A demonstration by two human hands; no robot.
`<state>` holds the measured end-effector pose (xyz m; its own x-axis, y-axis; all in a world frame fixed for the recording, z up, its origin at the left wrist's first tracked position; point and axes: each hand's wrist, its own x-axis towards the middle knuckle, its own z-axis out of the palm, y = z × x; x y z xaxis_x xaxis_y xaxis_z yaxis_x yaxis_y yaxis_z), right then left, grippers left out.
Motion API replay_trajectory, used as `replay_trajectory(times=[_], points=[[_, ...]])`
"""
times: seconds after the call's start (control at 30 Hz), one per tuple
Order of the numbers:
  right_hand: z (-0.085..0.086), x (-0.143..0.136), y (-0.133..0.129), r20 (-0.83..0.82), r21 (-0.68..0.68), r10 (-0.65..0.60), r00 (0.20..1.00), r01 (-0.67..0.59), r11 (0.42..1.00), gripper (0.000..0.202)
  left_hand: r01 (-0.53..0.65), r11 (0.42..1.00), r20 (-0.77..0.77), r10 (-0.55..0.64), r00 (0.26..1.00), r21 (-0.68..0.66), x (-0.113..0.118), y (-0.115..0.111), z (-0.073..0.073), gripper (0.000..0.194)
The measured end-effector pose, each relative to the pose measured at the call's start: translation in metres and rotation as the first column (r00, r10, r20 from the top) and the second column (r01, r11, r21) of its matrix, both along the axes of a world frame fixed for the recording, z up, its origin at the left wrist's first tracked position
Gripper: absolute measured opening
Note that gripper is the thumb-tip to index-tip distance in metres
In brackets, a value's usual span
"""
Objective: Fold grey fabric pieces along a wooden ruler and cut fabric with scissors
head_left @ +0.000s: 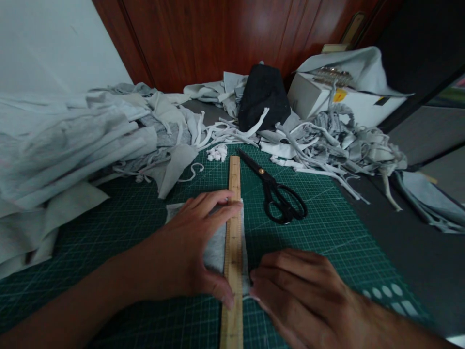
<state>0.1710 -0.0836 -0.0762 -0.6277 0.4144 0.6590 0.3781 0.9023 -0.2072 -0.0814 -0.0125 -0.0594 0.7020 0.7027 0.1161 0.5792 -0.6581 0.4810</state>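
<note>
A wooden ruler (235,247) lies lengthwise over a light grey piece of fabric (215,249) on the green cutting mat (145,203). My left hand (181,242) is spread across them, with fingertips on the ruler's upper part and the thumb on its lower edge. A narrow strip of fabric shows along the ruler's right side. Close to that strip's lower corner is my right hand (298,291), its fingers closed together. Whatever sits between those fingertips is hidden. Black-handled scissors (271,184) rest shut on the mat, right of the ruler's far end.
Grey fabric pieces (72,140) are heaped at the left. Tangled fabric strips (319,140) lie at the back right, before a white box (312,94). A black object (265,94) stands at the back. White scraps (217,152) sit near the ruler's tip. Behind is a wooden door (203,39).
</note>
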Motion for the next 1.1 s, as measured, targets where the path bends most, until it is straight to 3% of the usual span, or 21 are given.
replay_trajectory(times=[0.27,0.53,0.9,1.1], points=[[0.005,-0.003,0.008,-0.014,-0.14,0.085,0.996,-0.086,0.986,0.022,0.083,0.993,-0.01,-0.084,0.996,-0.079,-0.014,0.01,0.004,0.105],[0.002,-0.002,0.006,0.059,-0.103,0.076,0.995,-0.07,0.992,0.022,0.052,0.991,-0.023,-0.055,0.998,-0.122,-0.021,0.013,0.007,0.1],[0.007,-0.004,0.007,0.074,-0.248,0.094,0.993,-0.073,0.966,0.019,-0.039,0.988,-0.176,0.012,0.984,-0.149,-0.043,0.013,0.011,0.114],[0.005,-0.005,0.006,0.152,-0.166,0.121,0.981,-0.096,0.982,0.021,-0.008,0.991,-0.13,-0.01,0.991,-0.137,-0.055,0.019,0.008,0.12]])
